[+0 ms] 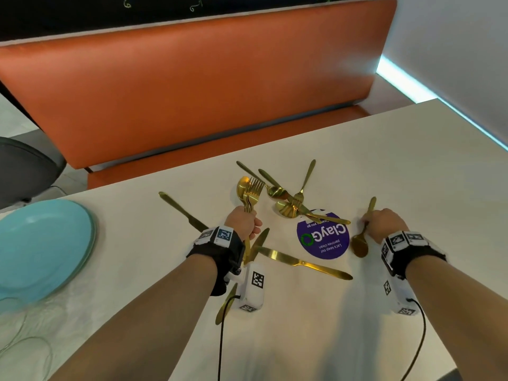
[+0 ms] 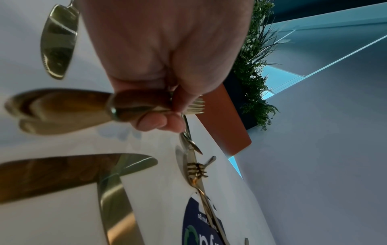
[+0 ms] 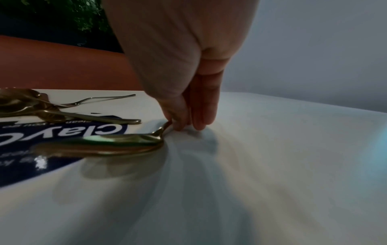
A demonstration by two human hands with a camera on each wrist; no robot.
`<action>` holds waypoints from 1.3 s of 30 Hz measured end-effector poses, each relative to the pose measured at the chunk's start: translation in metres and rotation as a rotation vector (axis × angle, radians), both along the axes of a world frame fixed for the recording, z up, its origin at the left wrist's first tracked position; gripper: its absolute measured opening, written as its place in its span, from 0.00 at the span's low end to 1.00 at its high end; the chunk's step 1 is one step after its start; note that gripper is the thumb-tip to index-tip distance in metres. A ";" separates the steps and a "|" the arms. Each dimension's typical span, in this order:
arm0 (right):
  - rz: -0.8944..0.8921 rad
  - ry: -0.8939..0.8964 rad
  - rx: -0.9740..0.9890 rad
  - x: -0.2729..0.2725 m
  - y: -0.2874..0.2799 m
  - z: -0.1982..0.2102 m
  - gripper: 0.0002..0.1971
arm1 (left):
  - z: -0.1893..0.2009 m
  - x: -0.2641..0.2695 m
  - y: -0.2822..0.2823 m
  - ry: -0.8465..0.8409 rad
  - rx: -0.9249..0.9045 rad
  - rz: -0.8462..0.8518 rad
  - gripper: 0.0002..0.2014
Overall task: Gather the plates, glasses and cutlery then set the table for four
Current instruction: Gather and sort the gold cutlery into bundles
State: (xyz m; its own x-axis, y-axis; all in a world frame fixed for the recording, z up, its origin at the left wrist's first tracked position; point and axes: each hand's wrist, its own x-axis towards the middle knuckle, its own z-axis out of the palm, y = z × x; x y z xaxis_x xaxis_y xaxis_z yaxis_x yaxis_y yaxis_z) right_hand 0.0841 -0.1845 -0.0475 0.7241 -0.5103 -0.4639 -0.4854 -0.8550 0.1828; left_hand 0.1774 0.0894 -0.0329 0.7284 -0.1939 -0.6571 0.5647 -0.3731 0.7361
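Observation:
My left hand [image 1: 244, 224] grips a bundle of gold forks and a spoon [image 1: 250, 192], heads pointing away from me; in the left wrist view the fingers [image 2: 159, 122] curl round the handles [image 2: 138, 104]. My right hand [image 1: 384, 224] pinches the handle of a gold spoon [image 1: 360, 244] lying on the white table [image 1: 412, 166]; the right wrist view shows fingertips [image 3: 182, 124] at the spoon [image 3: 117, 142]. A loose pile of gold spoons and forks [image 1: 291, 199] lies between the hands. Gold knives [image 1: 302, 262] [image 1: 182, 211] lie near my left wrist. Stacked light-blue plates [image 1: 41, 243] sit at the left.
A round purple sticker [image 1: 323, 239] is stuck to the table under the cutlery pile. Clear glasses [image 1: 24, 342] stand at the near left, faint. An orange bench [image 1: 192, 78] runs along the far table edge. A dark chair [image 1: 24, 166] stands at the left.

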 end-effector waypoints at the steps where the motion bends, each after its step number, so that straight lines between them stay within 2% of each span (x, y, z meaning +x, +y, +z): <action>1: 0.009 0.008 -0.011 0.000 0.003 0.001 0.17 | 0.000 -0.001 -0.001 0.002 0.003 -0.007 0.05; 10: 0.148 0.063 -0.120 -0.015 0.014 0.006 0.14 | 0.008 -0.012 -0.001 -0.002 0.016 -0.074 0.06; 12: 0.128 0.049 -0.117 -0.018 0.014 0.010 0.14 | 0.008 -0.013 0.000 0.006 0.006 -0.098 0.08; 14: 0.045 -0.044 -0.063 -0.014 0.017 0.018 0.13 | 0.009 -0.014 0.000 0.032 -0.022 -0.097 0.12; 17: -0.164 -0.285 0.164 0.002 0.035 0.034 0.09 | 0.013 -0.018 -0.001 0.083 -0.095 -0.054 0.10; 20: -0.358 -0.439 0.570 0.018 0.069 0.048 0.06 | 0.018 -0.021 0.000 0.142 -0.177 -0.017 0.11; 22: -0.476 -0.426 0.835 0.025 0.096 0.051 0.05 | 0.019 -0.022 0.001 0.167 -0.207 -0.014 0.12; 25: -0.486 -0.346 1.000 0.034 0.128 0.044 0.06 | 0.023 -0.023 0.003 0.129 -0.203 -0.040 0.07; 29: -0.418 -0.267 1.053 0.042 0.158 0.036 0.09 | 0.008 -0.016 0.007 0.097 -0.139 -0.083 0.10; 32: -0.417 -0.284 1.063 0.046 0.171 0.036 0.08 | 0.020 -0.017 0.012 0.092 -0.192 -0.049 0.12; 34: -0.372 -0.273 1.030 0.049 0.176 0.036 0.06 | 0.015 -0.014 0.014 0.116 -0.232 -0.036 0.16; 36: -0.318 -0.254 0.983 0.053 0.180 0.035 0.05 | 0.013 -0.012 0.016 0.089 -0.202 -0.066 0.16; 39: -0.230 -0.195 0.903 0.060 0.180 0.037 0.12 | 0.007 -0.007 0.017 0.056 -0.135 -0.102 0.13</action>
